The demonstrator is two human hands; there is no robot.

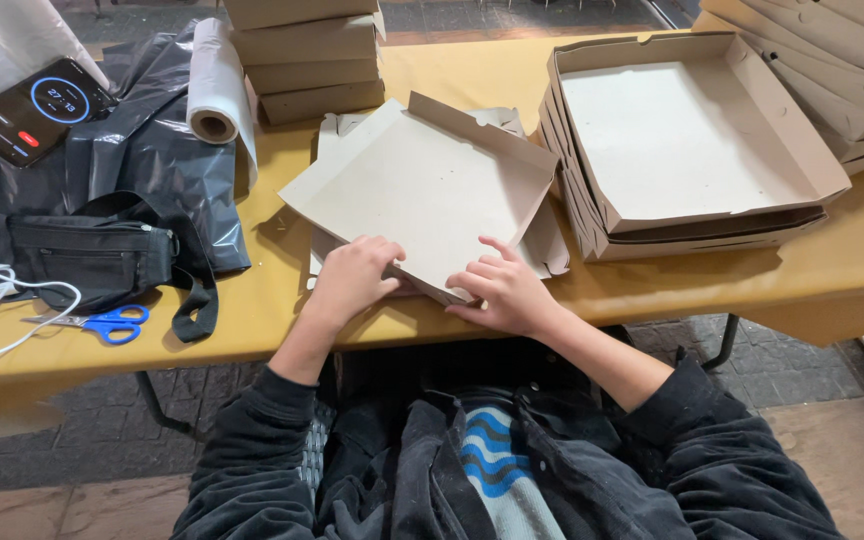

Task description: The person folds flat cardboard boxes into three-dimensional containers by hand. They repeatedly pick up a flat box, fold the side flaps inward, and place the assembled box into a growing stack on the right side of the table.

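While the box (422, 190) is pressed at its near edge on the counter (252, 310) by the left hand (352, 278) and gripped there by the right hand (502, 290), its flap could probably be torn if bent too sharply.

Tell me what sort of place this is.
Probably a makeshift box-folding station outdoors or in a paved area: a yellow table on paving, stacks of folded grey cardboard boxes, and both hands folding a flat cardboard box blank.
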